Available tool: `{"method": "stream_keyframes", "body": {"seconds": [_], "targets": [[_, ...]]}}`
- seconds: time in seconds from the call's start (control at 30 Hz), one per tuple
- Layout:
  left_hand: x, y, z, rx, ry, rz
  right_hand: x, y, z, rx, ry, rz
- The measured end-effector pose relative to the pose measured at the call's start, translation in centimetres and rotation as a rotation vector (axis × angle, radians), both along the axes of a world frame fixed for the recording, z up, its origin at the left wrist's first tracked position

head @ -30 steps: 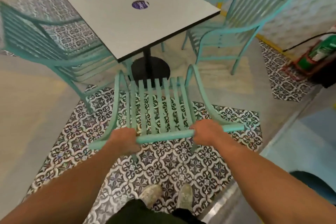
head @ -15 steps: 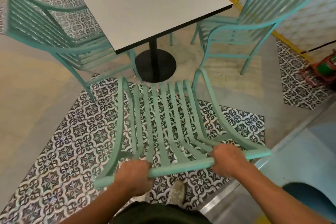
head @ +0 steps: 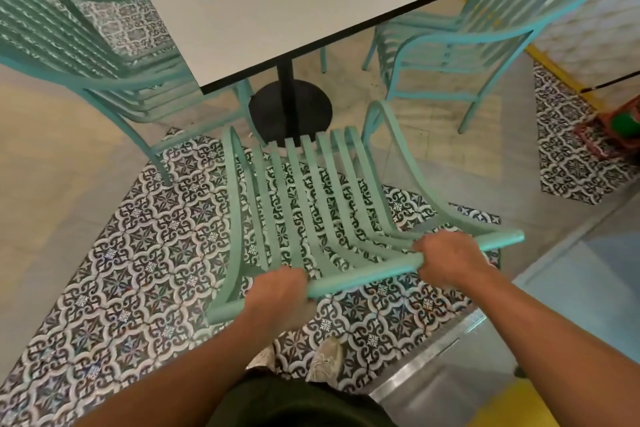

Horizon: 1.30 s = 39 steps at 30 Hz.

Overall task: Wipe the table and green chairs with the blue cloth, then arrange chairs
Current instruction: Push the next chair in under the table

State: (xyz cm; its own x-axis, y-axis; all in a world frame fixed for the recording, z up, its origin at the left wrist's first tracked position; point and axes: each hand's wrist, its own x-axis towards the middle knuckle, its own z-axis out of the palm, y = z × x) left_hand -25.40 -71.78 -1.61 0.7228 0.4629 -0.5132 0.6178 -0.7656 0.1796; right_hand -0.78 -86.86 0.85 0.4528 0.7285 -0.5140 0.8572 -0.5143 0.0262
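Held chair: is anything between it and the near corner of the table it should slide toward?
Nothing loose lies on the floor between the held chair and the table. The table's black pedestal base sits just past the seat front, and the side chairs flank the gap. Both hands grip the top rail.

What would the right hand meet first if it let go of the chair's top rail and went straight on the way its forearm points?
Probably the slats of the held chair, just beyond the right hand. Depth is unclear, so it might pass above them toward the table base.
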Motion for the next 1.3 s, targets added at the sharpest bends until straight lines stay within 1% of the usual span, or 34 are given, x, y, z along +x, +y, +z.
{"method": "stream_keyframes", "body": {"seconds": [0.3,0.53,0.7,0.83,0.93,1.1,1.3], "targets": [[8.0,3.3,0.1,-0.038,-0.046,0.082,8.2,4.9,0.5,-0.003,-0.050,0.001],[12.0,6.8,0.5,0.017,-0.056,0.114,12.3,8.9,0.5,-0.006,-0.085,0.050],[14.4,8.6,0.5,0.035,-0.062,0.125,15.0,11.4,0.4,-0.024,-0.082,0.062],[16.4,9.7,0.5,-0.006,-0.068,0.171,17.1,13.1,0.1,-0.039,-0.064,0.047],[17.5,10.4,0.5,-0.044,-0.107,0.180,18.6,14.0,0.1,-0.048,-0.074,0.045],[19.2,11.7,0.7,-0.018,-0.128,0.179,20.7,16.1,0.3,-0.076,-0.075,0.084],[21.6,13.3,0.9,-0.023,-0.127,0.242,23.4,18.7,0.2,-0.073,-0.085,0.147]]}}
